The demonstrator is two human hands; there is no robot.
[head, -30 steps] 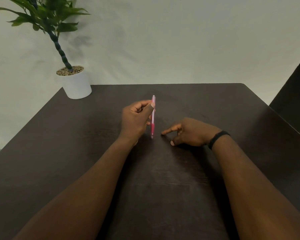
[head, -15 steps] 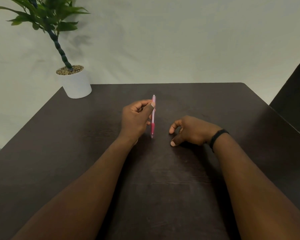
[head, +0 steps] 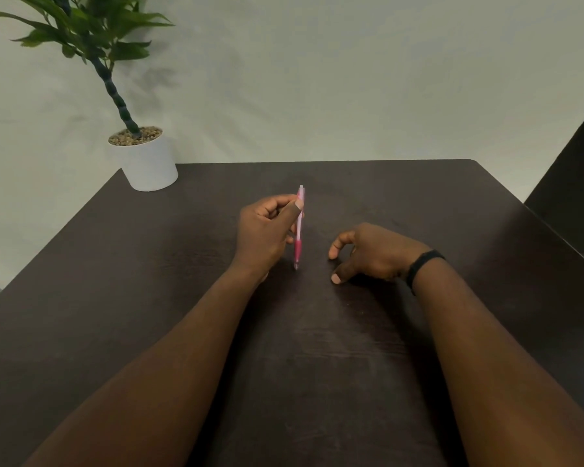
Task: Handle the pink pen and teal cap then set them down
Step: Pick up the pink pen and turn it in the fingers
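Two hands work above the dark desk [head: 149, 281]. The left hand [head: 265, 232] is clamped on the pink pen [head: 298, 227], thumb pressed near its top, holding it nearly upright with the tip pointing down close to the desk. At the pen's 3 o'clock, the right hand [head: 368, 252] hovers with fingers loosely curled apart, empty, a black wristband [head: 422, 266] behind it. A potted plant [head: 145, 160] sits at the desk's 10 o'clock corner.
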